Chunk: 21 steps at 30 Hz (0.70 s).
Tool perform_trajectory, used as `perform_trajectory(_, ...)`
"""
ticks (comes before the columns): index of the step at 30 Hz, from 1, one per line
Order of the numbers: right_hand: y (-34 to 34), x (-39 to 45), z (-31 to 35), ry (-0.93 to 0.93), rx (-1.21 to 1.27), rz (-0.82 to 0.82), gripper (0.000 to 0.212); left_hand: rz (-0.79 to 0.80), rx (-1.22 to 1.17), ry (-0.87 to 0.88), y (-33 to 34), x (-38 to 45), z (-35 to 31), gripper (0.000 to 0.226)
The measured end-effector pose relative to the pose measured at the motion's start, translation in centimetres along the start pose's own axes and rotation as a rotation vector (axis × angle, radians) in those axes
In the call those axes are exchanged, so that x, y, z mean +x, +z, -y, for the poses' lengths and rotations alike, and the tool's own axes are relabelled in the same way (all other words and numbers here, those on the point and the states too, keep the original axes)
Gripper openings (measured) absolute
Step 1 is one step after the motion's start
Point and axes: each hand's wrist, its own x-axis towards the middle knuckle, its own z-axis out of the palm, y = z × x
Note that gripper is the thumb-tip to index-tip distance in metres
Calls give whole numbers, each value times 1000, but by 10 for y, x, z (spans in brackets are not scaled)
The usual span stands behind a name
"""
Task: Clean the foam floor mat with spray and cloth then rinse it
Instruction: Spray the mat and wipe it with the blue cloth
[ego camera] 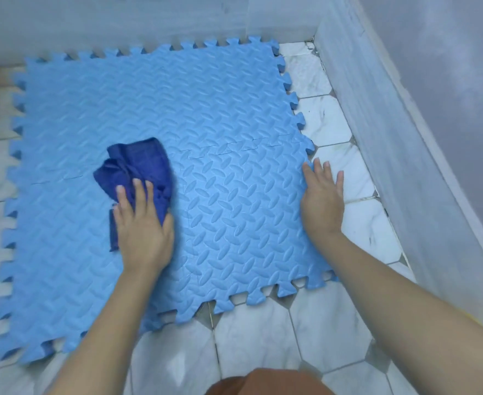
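Head view is filled by a light blue foam floor mat (pixel 206 115), laid flat on a white marble-patterned tiled floor (pixel 263 337). The mat is made of interlocked squares, and toothed puzzle edges are seen along all its sides. Its far edge is set against the base of a pale wall (pixel 120 18). Along its right edge a strip of bare tile is left between the mat and a low marble ledge (pixel 383 138). More bare tile is seen along the near edge and at the left edge.

A dark blue cloth (pixel 140 166), bunched up, is pressed onto the mat left of its centre by the left hand (pixel 143 232), whose fingers are laid fairly straight over the cloth; whether the thumb is hooked round it cannot be told. The right hand (pixel 323 201) is laid flat with fingers spread across the mat's right edge, its fingertips on the tile.

An orange-brown garment (pixel 268 383) is seen at the bottom of the view.
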Motion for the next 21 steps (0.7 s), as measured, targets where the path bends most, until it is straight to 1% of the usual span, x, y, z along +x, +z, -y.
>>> perform_trajectory(1,0,-2,12,78,18,9,66,10,-6,53,5,-21,-20,65)
perform_trajectory(3,4,-12,45,213,58,8,58,66,3,242,15,-63,-59,69)
perform_trajectory(4,9,-21,62,212,78,8,54,105,4,331,17,-79,-71,70)
perform_trajectory(5,15,-30,75,162,92,18,53,140,1,381,17,-89,-76,71)
perform_trajectory(6,19,-38,85,86,87,37,54,160,-6,391,16,-91,-74,71)
perform_trajectory(8,22,-46,88,-17,58,54,54,148,-4,328,8,-80,-54,71)
perform_trajectory(10,21,-45,82,-26,68,69,55,110,22,195,0,-62,-17,70)
perform_trajectory(12,20,-45,80,-32,82,65,58,79,46,-42,-10,-36,31,73)
perform_trajectory(14,20,-47,83,-36,66,50,62,40,35,-285,-27,-14,76,70)
perform_trajectory(16,21,-48,86,-30,45,38,62,22,5,-435,-39,0,103,64)
perform_trajectory(17,21,-48,86,-27,37,36,62,7,-2,-450,-40,3,105,64)
perform_trajectory(18,21,-47,86,-22,30,38,62,-14,0,-421,-37,3,99,64)
perform_trajectory(19,20,-47,87,-18,26,39,61,-26,17,-341,-33,1,87,65)
perform_trajectory(21,20,-48,86,-16,22,36,59,-2,69,-89,-19,-7,55,68)
